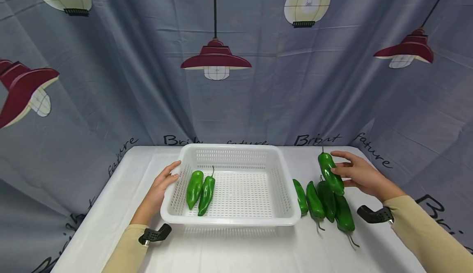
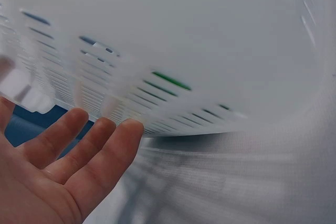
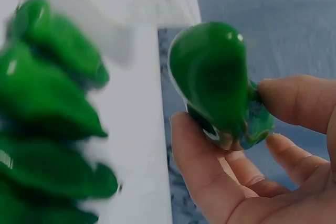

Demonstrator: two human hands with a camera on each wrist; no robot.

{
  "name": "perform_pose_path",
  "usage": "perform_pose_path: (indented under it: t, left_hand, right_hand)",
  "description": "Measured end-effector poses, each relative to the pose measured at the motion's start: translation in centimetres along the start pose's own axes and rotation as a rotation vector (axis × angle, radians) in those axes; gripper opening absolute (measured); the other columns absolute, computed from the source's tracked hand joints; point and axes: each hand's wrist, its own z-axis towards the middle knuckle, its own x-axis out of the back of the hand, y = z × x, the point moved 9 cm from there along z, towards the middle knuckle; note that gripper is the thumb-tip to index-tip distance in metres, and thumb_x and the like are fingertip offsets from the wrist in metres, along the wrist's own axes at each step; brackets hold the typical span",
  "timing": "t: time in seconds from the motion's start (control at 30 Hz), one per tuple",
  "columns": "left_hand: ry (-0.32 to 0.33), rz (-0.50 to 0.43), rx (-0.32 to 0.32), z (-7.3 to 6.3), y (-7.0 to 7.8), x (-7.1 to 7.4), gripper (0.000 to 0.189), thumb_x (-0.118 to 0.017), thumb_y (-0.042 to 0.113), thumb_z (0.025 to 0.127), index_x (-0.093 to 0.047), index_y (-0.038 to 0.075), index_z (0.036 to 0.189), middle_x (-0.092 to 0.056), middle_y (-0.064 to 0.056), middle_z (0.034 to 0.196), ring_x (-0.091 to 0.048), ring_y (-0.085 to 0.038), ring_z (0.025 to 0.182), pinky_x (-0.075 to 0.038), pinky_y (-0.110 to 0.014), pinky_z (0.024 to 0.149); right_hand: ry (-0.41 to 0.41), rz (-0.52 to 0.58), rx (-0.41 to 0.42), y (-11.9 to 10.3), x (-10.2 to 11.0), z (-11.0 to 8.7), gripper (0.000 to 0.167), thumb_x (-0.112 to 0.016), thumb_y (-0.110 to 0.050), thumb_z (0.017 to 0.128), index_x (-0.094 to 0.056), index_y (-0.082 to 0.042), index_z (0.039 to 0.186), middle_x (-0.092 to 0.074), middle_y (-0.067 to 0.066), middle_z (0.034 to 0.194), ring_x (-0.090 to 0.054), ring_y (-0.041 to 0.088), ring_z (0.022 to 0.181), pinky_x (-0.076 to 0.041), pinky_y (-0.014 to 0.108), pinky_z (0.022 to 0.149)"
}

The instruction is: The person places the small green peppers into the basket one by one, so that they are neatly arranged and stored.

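Observation:
My right hand [image 1: 363, 176] pinches a glossy green pepper [image 1: 329, 170] between thumb and fingers, stem end away from me. In the right wrist view the held pepper [image 3: 210, 72] is seen end-on, raised beside several other green peppers [image 3: 47, 108]. My left hand [image 1: 159, 189] is at the left side of a white plastic basket [image 1: 230, 221]. Its fingers [image 2: 113, 150] are extended with tips right at the slotted basket wall [image 2: 210, 40]. Inside the basket, two green peppers [image 1: 194, 189] lie side by side at the left.
Several green peppers [image 1: 315, 202] lie in a row right of the basket, under and beside the held one. A white cloth [image 1: 236, 252] covers the table. Behind hangs a grey-blue curtain [image 1: 240, 108] printed with lamps.

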Motion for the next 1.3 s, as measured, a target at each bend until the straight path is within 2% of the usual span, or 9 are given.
perform_pose_path:
  t: [0.1,0.4,0.63,0.8,1.03,1.3]
  left_hand:
    - [0.006,-0.005,0.002,0.0,0.1,0.0,0.056,-0.043,0.024,0.110,-0.024,0.010,0.160,-0.045,-0.012,0.147,-0.065,-0.008,0.113,-0.058,-0.026,0.090]
    - [0.015,-0.007,-0.001,-0.3,0.6,-0.1,0.055,-0.043,0.022,0.110,-0.025,0.009,0.160,-0.050,-0.005,0.140,-0.065,-0.010,0.112,-0.058,-0.025,0.090]
    - [0.016,0.001,0.000,-0.1,0.5,-0.1,0.055,-0.042,0.024,0.110,-0.025,0.010,0.160,-0.040,-0.017,0.150,-0.064,-0.009,0.113,-0.058,-0.025,0.090]
    - [0.017,-0.014,0.002,0.0,0.4,-0.1,0.055,-0.043,0.023,0.110,-0.025,0.010,0.160,-0.038,-0.020,0.152,-0.064,-0.009,0.113,-0.058,-0.024,0.090]
    - [0.014,-0.035,0.016,0.0,0.1,-0.1,0.055,-0.044,0.021,0.109,-0.026,0.010,0.160,-0.047,-0.004,0.143,-0.064,-0.007,0.111,-0.057,-0.024,0.091]
    - [0.022,-0.039,0.016,-0.1,0.2,0.1,0.055,-0.044,0.021,0.109,-0.027,0.010,0.159,-0.050,0.000,0.139,-0.064,-0.008,0.111,-0.057,-0.024,0.091]
  right_hand:
    - [-0.023,0.010,0.020,-1.6,-1.5,0.5,0.077,-0.057,-0.015,0.105,-0.007,0.000,0.162,-0.041,0.037,0.146,-0.070,0.007,0.094,-0.062,0.037,0.083]
    - [-0.104,0.046,0.046,-5.6,-5.5,2.1,0.078,-0.059,-0.013,0.102,-0.011,-0.004,0.163,-0.043,0.036,0.146,-0.071,0.016,0.096,-0.063,0.041,0.080]
    - [-0.157,0.067,0.053,-8.1,-8.6,3.5,0.078,-0.061,-0.011,0.101,-0.014,-0.007,0.163,-0.045,0.033,0.145,-0.070,0.018,0.099,-0.063,0.042,0.081]
    - [-0.195,0.085,0.053,-9.0,-10.9,4.4,0.076,-0.062,-0.008,0.100,-0.018,-0.007,0.162,-0.045,0.032,0.144,-0.070,0.019,0.100,-0.064,0.043,0.082]
    - [-0.205,0.116,0.051,-9.3,-13.1,5.9,0.073,-0.060,-0.006,0.100,-0.020,-0.010,0.162,-0.048,0.032,0.144,-0.070,0.019,0.098,-0.063,0.044,0.081]
    - [-0.258,0.167,0.033,-9.7,-16.9,7.4,0.072,-0.060,-0.005,0.100,-0.022,-0.009,0.161,-0.050,0.030,0.142,-0.071,0.021,0.097,-0.063,0.045,0.081]
